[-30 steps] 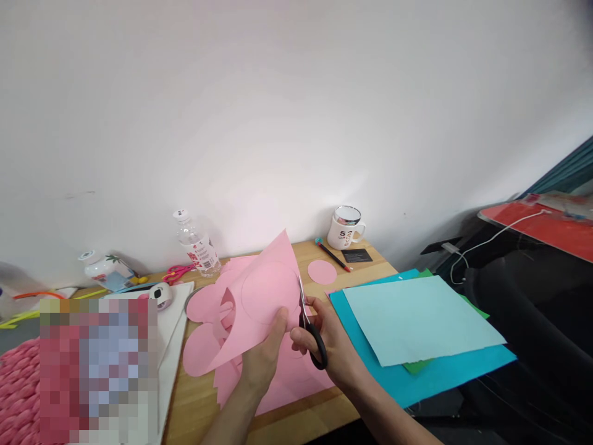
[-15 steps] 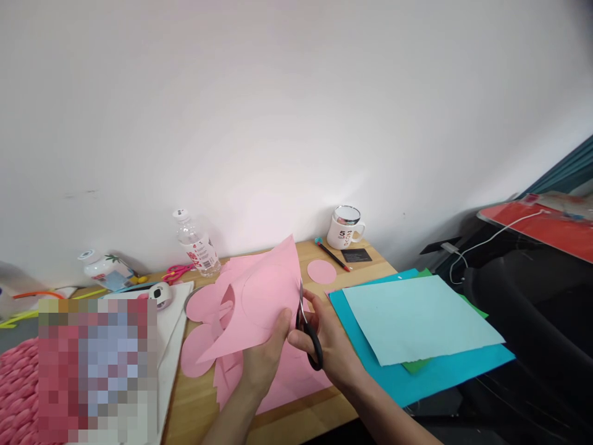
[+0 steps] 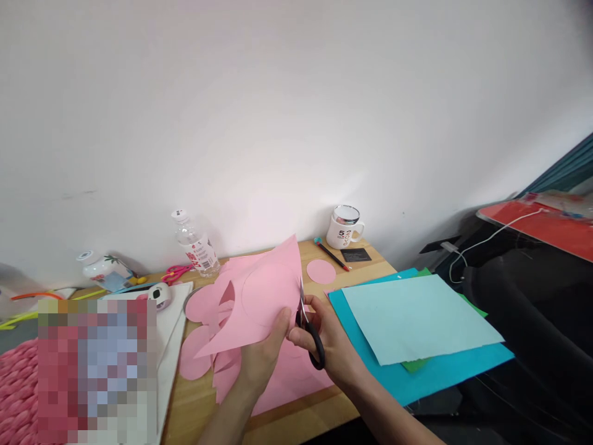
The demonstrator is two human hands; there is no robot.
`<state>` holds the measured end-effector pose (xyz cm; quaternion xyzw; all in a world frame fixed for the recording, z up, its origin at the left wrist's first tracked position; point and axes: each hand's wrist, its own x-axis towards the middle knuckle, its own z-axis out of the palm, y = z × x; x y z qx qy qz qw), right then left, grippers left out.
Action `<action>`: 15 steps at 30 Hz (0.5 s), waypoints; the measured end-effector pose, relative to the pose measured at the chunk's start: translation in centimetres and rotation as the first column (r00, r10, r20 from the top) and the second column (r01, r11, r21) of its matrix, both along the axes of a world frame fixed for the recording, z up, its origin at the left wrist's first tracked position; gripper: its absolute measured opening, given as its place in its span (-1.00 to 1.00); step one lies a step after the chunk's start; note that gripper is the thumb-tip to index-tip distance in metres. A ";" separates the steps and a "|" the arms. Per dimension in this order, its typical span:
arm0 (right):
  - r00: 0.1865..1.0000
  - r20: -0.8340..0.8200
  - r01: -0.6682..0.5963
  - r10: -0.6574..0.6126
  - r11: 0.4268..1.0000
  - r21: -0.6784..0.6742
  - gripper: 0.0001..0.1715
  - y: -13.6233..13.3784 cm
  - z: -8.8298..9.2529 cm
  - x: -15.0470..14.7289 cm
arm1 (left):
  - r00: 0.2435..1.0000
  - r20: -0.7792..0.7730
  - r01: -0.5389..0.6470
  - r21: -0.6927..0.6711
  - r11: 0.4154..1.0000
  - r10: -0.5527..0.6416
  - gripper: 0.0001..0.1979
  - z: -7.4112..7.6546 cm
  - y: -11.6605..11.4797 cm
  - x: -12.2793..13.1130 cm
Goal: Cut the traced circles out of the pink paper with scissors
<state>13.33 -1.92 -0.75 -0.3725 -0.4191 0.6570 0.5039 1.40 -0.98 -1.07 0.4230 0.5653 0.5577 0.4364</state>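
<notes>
My left hand (image 3: 262,361) pinches the lower edge of a pink paper sheet (image 3: 259,296) and holds it tilted up above the wooden table (image 3: 194,402). A circle is drawn on the sheet. My right hand (image 3: 331,346) grips black-handled scissors (image 3: 309,330), whose blades bite into the sheet's right edge. More pink paper with cut round shapes (image 3: 197,361) lies under and to the left of the held sheet. A cut pink disc (image 3: 321,271) rests on the table beyond the scissors.
Light blue, teal and green sheets (image 3: 417,321) are stacked at right. A white mug (image 3: 343,227), a pencil (image 3: 331,253), a black card (image 3: 356,254), a water bottle (image 3: 195,244) and pink scissors (image 3: 178,272) stand near the wall. A blurred patch covers the lower left.
The held pink sheet has turned and dropped a little, its top corner shifting right. The scissors have worked slightly further along the sheet's right edge.
</notes>
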 end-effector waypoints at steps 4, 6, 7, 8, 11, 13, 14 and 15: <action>1.000 0.009 0.004 -0.004 1.000 0.001 -0.51 0.1 0.1 0.0 | 0.999 -0.005 0.033 -0.010 0.999 -0.033 -0.80 0.6 0.0 0.1; 1.000 0.022 0.006 -0.006 1.000 -0.002 -0.52 0.1 0.1 0.0 | 0.999 -0.017 0.035 -0.003 0.999 -0.035 -0.82 0.8 0.0 0.1; 1.000 0.030 0.008 -0.008 1.000 -0.004 -0.52 0.1 0.0 0.0 | 0.999 -0.020 0.038 -0.004 0.999 -0.038 -0.82 1.0 0.0 0.2; 0.999 0.039 0.009 -0.009 1.000 -0.005 -0.52 0.1 0.0 0.0 | 0.999 -0.019 0.035 -0.006 0.999 -0.035 -0.81 1.1 0.0 0.3; 0.997 0.077 0.024 -0.024 1.000 0.001 -0.54 0.1 -0.1 0.1 | 1.000 -0.001 -0.010 -0.021 1.000 0.010 -0.78 1.7 -0.3 0.8; 0.996 0.087 0.029 -0.029 1.000 -0.001 -0.54 0.1 -0.1 0.1 | 0.999 0.008 -0.045 -0.020 0.999 0.045 -0.76 2.1 -0.6 1.2; 0.996 0.087 0.029 -0.029 1.000 -0.004 -0.53 0.1 -0.1 0.1 | 0.999 0.007 -0.049 -0.017 0.999 0.049 -0.75 2.2 -0.8 1.3; 0.996 0.089 0.028 -0.027 1.000 -0.009 -0.53 0.1 -0.1 0.0 | 0.999 0.005 -0.043 -0.014 0.999 0.043 -0.73 2.4 -0.9 1.4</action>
